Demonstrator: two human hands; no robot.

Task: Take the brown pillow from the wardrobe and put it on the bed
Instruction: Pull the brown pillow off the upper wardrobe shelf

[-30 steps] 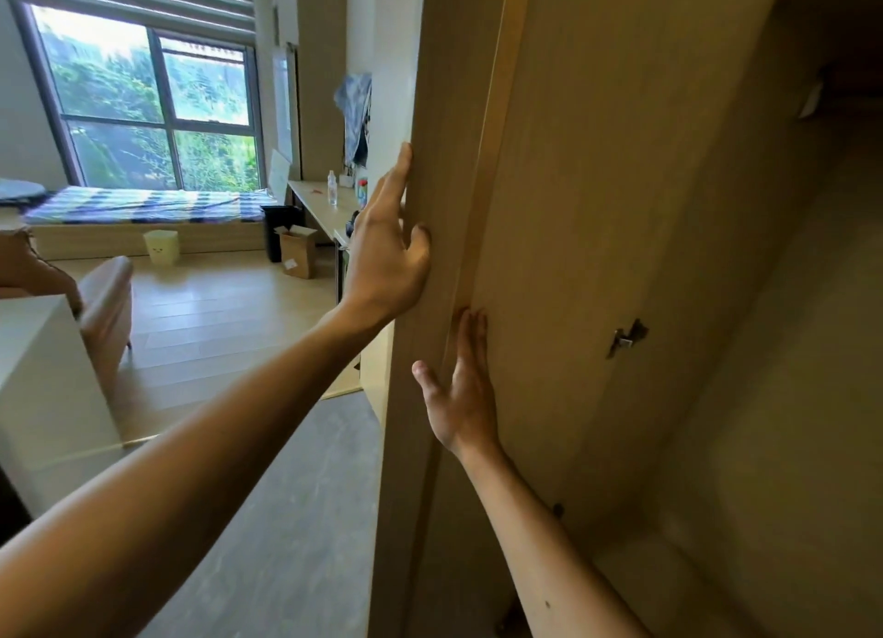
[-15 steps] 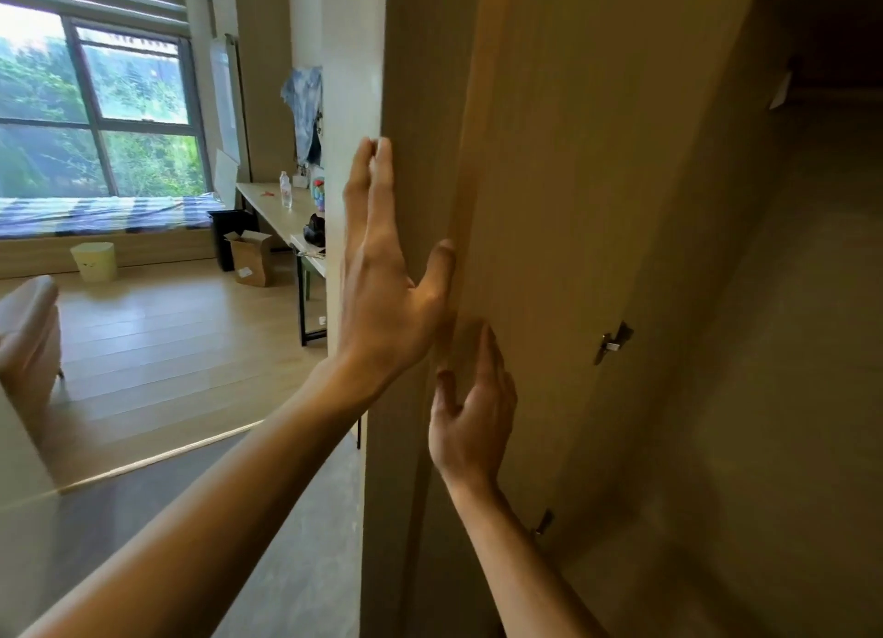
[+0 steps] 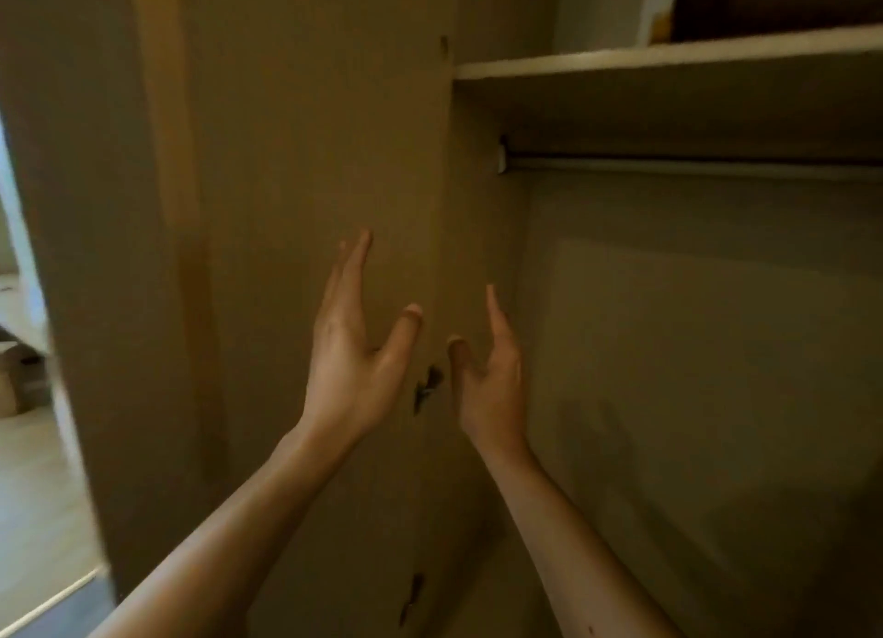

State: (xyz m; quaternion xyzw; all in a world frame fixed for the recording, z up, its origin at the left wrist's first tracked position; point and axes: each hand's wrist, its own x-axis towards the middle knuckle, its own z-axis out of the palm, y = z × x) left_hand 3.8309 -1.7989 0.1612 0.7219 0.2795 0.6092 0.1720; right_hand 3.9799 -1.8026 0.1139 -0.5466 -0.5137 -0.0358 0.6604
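Observation:
The wardrobe stands open in front of me, its door (image 3: 310,159) swung to the left. A dark brown shape, likely the brown pillow (image 3: 774,1), lies on the top shelf (image 3: 669,56) at the upper right, partly cut off by the frame edge. My left hand (image 3: 356,346) is raised in front of the inner face of the door, fingers straight and apart, holding nothing. My right hand (image 3: 487,374) is raised just beside it near the door hinge (image 3: 427,389), also open and empty. The bed is out of view.
A hanging rail (image 3: 693,164) runs under the shelf, with a bare compartment below it. A pale object (image 3: 657,16) stands on the shelf left of the dark shape. At far left a strip of wooden floor (image 3: 33,494) and a cardboard box (image 3: 9,379) show.
Both hands have come off the door edge and now hover free in front of the open wardrobe. My view has turned right and upward, bringing the shelf and rail into sight.

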